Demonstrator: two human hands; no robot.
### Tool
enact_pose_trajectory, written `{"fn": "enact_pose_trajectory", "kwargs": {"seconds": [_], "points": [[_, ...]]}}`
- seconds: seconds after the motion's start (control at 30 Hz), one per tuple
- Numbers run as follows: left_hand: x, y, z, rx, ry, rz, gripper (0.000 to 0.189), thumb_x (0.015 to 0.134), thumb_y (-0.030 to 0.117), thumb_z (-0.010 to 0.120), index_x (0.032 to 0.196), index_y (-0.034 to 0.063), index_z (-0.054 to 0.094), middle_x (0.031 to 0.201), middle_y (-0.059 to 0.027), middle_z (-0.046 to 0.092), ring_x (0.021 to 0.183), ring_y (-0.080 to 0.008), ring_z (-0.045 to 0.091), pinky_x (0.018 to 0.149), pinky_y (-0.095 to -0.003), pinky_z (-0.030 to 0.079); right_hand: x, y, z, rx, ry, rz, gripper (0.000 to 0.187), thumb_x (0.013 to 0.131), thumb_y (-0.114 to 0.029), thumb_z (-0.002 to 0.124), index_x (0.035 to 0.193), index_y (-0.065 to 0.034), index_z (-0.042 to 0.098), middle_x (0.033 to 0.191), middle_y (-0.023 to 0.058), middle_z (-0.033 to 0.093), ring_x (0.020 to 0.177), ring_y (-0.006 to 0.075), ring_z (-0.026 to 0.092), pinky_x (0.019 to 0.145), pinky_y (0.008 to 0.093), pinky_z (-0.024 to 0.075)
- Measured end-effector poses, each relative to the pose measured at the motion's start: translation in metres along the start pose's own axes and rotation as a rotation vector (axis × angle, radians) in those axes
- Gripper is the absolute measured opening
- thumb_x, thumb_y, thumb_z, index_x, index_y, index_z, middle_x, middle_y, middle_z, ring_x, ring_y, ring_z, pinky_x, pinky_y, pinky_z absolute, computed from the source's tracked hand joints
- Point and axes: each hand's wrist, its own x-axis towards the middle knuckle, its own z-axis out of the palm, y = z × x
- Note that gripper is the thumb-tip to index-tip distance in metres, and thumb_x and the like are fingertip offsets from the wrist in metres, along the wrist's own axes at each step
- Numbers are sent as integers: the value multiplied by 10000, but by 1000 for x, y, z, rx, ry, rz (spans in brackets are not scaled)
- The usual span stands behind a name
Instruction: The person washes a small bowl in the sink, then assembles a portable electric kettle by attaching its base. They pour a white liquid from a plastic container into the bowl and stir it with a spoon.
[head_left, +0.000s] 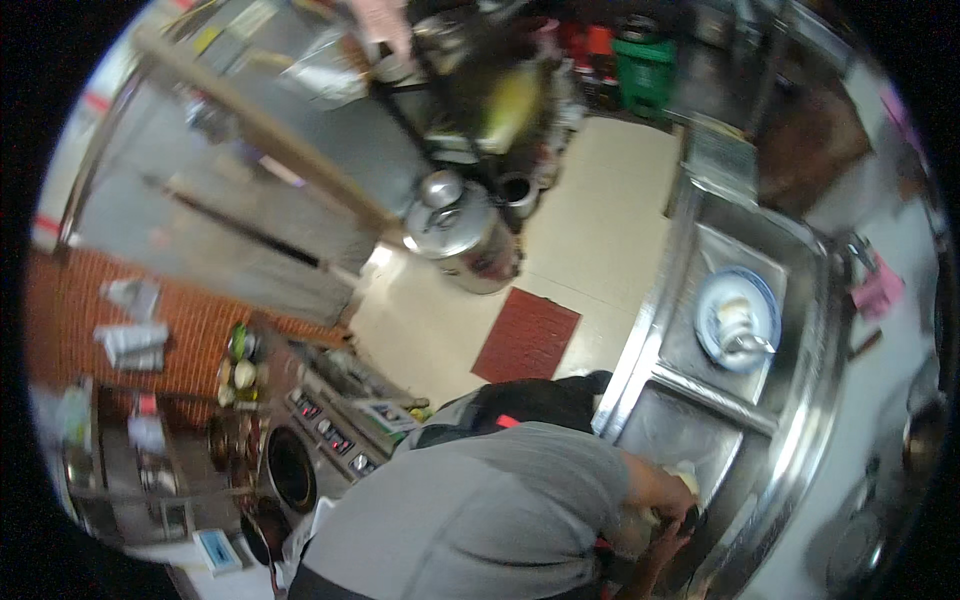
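My left hand (679, 500) and my right hand (670, 537) meet low over the near compartment of a stainless-steel double sink (686, 420). A small dark object (689, 519) shows against the fingers. Blur and overlap hide what it is and how each hand grips. Just beyond the left hand, a pale, yellowish thing (684, 474) is partly covered. In the far compartment lies a white dish with a blue rim (708, 301). It bears white pieces (735, 311) and a shiny metal utensil (750, 343).
A lidded metal pot (480, 259) stands on the tiled floor, with a reddish-brown mat (527, 334) nearby. At left is a cooktop (292, 469) with lit controls. Another person's hand (382, 30) reaches in above. A green bin (643, 71) stands at the back.
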Motion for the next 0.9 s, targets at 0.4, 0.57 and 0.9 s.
{"fn": "enact_pose_trajectory", "kwargs": {"seconds": [0.4,0.57,0.9], "points": [[-36,5,-45,275,-131,172,580,922,358,606,1322,-18,418,1128,-239,665,1092,-386,635,907,-463,505,-14,-50,4,422,160,-97,756,921,-347,665,1438,59,293,1378,215,484,1249,288,494,1054,394,396],[-44,23,-59,313,-183,111,636,1004,424,468,1384,-68,334,1156,-310,632,1127,-410,612,951,-472,471,-35,-72,-7,392,202,-40,659,935,-198,616,1450,29,273,1399,204,462,1295,288,465,1101,397,350],[-25,19,-64,297,-215,180,642,1005,485,438,1346,-59,454,1173,-282,639,1144,-397,604,989,-444,450,-17,-36,1,709,64,-19,710,915,-145,642,1485,3,246,1453,159,413,1341,251,403,1138,389,305]]}}
